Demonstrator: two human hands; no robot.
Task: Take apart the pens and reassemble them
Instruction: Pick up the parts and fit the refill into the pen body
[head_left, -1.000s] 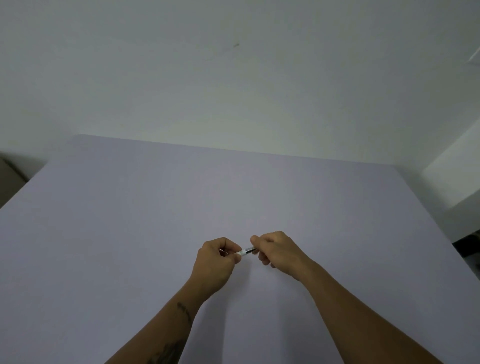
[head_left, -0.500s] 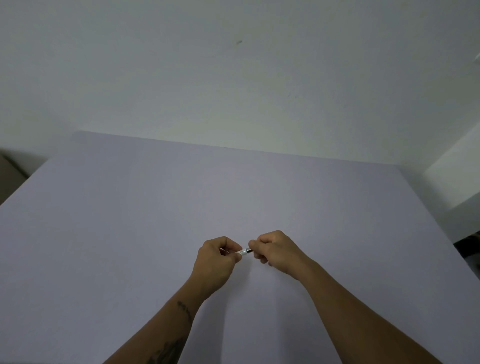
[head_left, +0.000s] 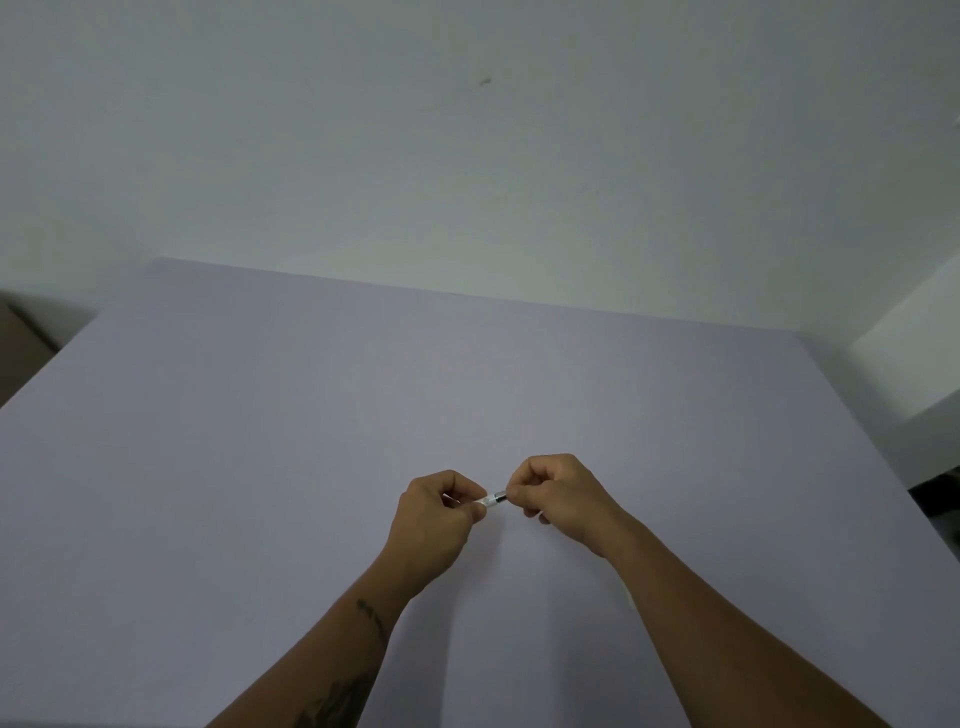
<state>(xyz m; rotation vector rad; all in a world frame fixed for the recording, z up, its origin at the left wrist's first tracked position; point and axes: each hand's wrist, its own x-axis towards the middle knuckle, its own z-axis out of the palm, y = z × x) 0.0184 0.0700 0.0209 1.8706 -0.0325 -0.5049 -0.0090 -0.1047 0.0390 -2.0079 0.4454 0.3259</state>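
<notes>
A pen is held level just above the middle of the pale lilac table. Only a short stretch of it shows between my fists: a clear part on the left, a dark part on the right. My left hand is closed around the left end. My right hand pinches the right end with thumb and forefinger. The rest of the pen is hidden inside both hands. No other pen is in sight.
The table runs back to a plain white wall. A dark gap with some object lies past the right edge, and a brown surface shows at the far left.
My hands have stayed together on the pen; the right hand has crept slightly closer to the left, and less of the pen shows between them.
</notes>
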